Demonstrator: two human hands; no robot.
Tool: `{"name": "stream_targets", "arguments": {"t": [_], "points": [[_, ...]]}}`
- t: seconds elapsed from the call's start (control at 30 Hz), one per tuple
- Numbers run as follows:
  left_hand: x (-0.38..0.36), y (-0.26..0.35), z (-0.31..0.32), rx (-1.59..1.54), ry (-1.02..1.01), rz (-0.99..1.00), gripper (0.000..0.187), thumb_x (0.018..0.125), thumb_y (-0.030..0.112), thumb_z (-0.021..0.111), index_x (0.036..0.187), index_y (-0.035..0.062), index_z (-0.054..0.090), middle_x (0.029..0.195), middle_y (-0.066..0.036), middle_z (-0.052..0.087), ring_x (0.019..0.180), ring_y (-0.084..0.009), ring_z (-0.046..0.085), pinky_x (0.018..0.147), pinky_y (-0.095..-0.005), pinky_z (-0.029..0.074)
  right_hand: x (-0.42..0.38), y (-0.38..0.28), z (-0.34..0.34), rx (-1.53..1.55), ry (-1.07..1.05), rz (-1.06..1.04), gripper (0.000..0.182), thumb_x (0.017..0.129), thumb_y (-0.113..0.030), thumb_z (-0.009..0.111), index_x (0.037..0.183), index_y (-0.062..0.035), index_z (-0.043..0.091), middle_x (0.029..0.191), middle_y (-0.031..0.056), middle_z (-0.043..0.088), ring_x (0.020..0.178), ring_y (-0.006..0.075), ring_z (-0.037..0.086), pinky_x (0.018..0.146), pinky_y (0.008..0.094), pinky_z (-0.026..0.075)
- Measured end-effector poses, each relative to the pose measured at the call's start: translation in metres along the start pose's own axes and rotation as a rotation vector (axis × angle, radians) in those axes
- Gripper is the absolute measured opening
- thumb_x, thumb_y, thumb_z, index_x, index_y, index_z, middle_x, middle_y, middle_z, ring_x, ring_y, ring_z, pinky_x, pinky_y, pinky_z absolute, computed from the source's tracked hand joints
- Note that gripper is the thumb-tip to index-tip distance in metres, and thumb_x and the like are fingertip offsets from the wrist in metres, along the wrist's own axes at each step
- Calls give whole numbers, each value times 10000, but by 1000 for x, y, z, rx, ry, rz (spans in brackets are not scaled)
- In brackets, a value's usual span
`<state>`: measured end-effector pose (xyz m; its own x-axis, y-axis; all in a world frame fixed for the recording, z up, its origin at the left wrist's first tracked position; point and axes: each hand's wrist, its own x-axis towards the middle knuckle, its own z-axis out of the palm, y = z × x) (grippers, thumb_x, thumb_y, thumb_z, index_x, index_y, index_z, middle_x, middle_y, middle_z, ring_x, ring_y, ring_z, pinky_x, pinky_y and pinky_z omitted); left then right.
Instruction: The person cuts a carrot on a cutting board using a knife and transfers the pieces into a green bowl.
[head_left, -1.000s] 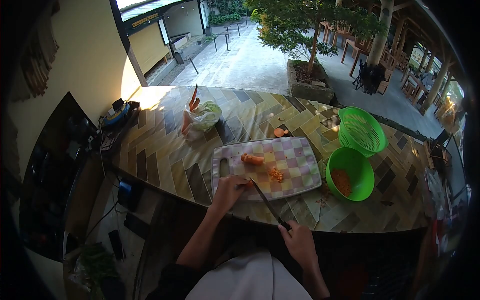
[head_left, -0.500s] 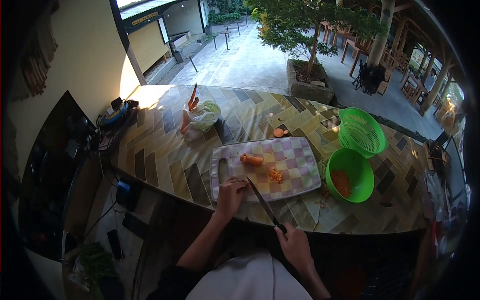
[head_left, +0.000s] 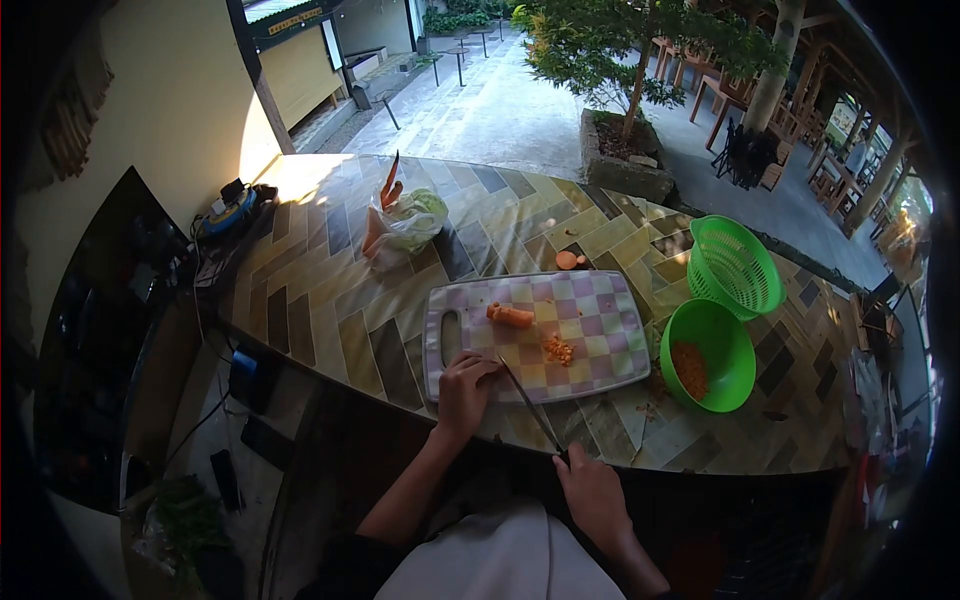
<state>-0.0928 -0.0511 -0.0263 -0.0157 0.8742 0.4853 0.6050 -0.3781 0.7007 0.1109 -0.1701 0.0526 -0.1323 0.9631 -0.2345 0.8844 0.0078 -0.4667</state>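
My right hand [head_left: 594, 492] is wrapped round the handle of a knife [head_left: 531, 406]. The blade slants up and left over the near edge of a checkered cutting board [head_left: 600, 377], its tip beside my left fingertips. My left hand [head_left: 466, 388] rests at the board's near left, fingers bent and pressed together; whatever they hold is hidden. Behind them on the board lies a carrot piece [head_left: 511, 316], and to its right a small heap of diced carrot [head_left: 558, 350].
Right of the board stands a green bowl [head_left: 735, 368] holding chopped carrot [head_left: 690, 368], with a green colander [head_left: 738, 262] behind it. Carrot ends [head_left: 567, 260] lie past the board's far edge. A plastic bag of vegetables [head_left: 412, 222] sits at the back left, near a cable reel [head_left: 229, 212].
The knife blade has turned and shows a narrower face. Both hands stay nearly in place, and the whole view has shifted slightly.
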Motion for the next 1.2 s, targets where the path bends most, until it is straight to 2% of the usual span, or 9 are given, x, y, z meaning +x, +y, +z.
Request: {"name": "stream_targets", "arguments": {"t": [0.27,0.5,0.77,0.87,1.07,1.2], "points": [[4,2,-3,-12,-24,11,139,740,-68,646,863,-16,683,876,-151,678,909,-335,637,795,-415,507,21,-1,2,-48,-25,-39,312,1018,-288,512,926,11,512,704,266,632,729,458,645,641,533,509],[5,8,-5,3,-61,-9,85,766,-47,648,838,-18,612,846,-161,612,891,-365,598,754,-447,474,12,7,-4,20,5,-54,309,1022,-274,505,916,16,504,693,280,613,710,476,622,620,544,478],[-1,11,-4,76,-53,42,100,777,-70,619,868,-28,627,879,-172,622,919,-363,603,765,-451,482,6,3,5,103,30,-80,314,1029,-279,494,919,15,481,672,272,595,697,475,608,617,550,454],[-3,7,-4,47,-43,37,117,779,-73,614,883,-26,636,874,-171,629,916,-363,609,766,-448,486,6,6,12,42,51,-112,320,1032,-302,482,930,1,472,657,242,612,644,438,637,563,518,490],[-3,11,-5,30,-21,28,130,780,-72,613,897,-26,648,872,-169,640,898,-363,615,758,-444,490,12,10,4,1,-60,-80,317,1026,-301,496,950,7,483,682,251,628,694,454,645,614,532,506],[-2,8,-5,11,-13,44,129,781,-72,612,894,-27,654,881,-166,647,894,-360,616,754,-443,492,25,17,-11,80,-158,-71,328,1016,-294,513,1000,32,486,734,289,615,779,502,606,684,571,460]]}}
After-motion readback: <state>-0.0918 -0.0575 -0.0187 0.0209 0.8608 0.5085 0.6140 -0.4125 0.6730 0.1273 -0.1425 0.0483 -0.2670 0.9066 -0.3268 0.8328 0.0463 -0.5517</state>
